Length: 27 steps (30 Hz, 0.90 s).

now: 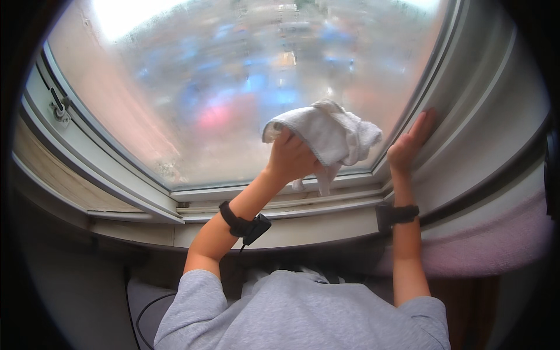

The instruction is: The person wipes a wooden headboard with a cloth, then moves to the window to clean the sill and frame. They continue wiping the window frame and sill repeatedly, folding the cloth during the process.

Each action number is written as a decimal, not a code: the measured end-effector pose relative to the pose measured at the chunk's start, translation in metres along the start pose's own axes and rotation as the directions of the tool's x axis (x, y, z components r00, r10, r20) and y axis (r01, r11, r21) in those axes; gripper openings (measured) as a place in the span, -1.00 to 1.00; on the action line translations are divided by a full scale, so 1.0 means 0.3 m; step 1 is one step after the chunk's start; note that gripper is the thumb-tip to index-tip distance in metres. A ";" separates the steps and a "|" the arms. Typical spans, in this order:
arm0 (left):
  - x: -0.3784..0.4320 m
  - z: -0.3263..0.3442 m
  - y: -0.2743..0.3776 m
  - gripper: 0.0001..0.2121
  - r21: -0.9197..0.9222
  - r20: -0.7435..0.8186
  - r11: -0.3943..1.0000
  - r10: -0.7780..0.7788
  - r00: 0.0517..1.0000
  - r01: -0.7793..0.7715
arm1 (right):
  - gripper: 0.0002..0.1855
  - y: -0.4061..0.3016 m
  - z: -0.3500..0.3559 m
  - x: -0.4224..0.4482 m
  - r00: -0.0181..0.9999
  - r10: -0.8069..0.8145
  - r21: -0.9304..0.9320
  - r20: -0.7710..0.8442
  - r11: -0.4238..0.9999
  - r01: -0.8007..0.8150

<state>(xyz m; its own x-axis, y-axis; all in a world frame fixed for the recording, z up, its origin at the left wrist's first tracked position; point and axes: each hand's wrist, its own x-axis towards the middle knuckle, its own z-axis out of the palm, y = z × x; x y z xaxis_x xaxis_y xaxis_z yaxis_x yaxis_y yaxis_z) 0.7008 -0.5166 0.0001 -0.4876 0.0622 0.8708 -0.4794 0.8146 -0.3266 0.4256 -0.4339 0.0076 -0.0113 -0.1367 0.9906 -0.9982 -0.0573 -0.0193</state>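
My left hand (292,154) grips a white towelling cloth (326,131) with a grey stitched edge. The bunched cloth is in front of the lower right part of a fogged window pane (197,144); I cannot tell whether it touches the glass. Loose ends of it hang down over the bottom rail. At the right, my right hand (407,142) leans against the white window frame (455,100) with its fingers stretched upward and holds nothing. Droplets and hazy streaks cover the glass, and the coloured shapes behind it are blurred.
A window handle (57,105) sits on the left sash. Below the pane run the sliding tracks (280,208) and the sill (306,232). Both wrists wear black straps, and a cable (142,310) loops at lower left. Pink fabric (490,238) lies at right.
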 end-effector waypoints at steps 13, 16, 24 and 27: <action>-0.393 -0.512 -0.561 -0.47 -0.129 -0.267 0.641 -0.757 0.596 0.756 | -0.38 -0.031 0.002 0.005 0.999 0.006 -0.016 -0.043 1.000 -0.006; -0.232 -0.363 -0.469 -0.34 -0.203 -0.132 0.695 -0.717 0.684 0.690 | -0.35 -0.026 0.007 0.006 0.998 -0.015 0.036 -0.054 0.999 0.017; 0.371 -0.018 0.018 -0.32 -0.029 0.087 0.979 -0.199 0.976 0.202 | -0.40 -0.008 0.008 -0.016 1.000 0.000 0.130 -0.009 0.992 0.001; 0.467 0.110 0.163 -0.36 0.190 -0.002 0.978 -0.090 0.996 0.089 | -0.43 0.005 0.014 -0.027 1.000 -0.001 0.132 -0.013 0.991 0.003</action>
<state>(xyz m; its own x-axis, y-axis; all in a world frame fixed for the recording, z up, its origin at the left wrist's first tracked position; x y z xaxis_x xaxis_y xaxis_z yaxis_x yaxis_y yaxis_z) 0.5850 -0.4870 0.0941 -0.4409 -0.0102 0.8975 -0.6510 0.6920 -0.3119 0.4246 -0.4370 -0.0010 -0.0111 -0.1242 0.9922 -0.9817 -0.1875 -0.0345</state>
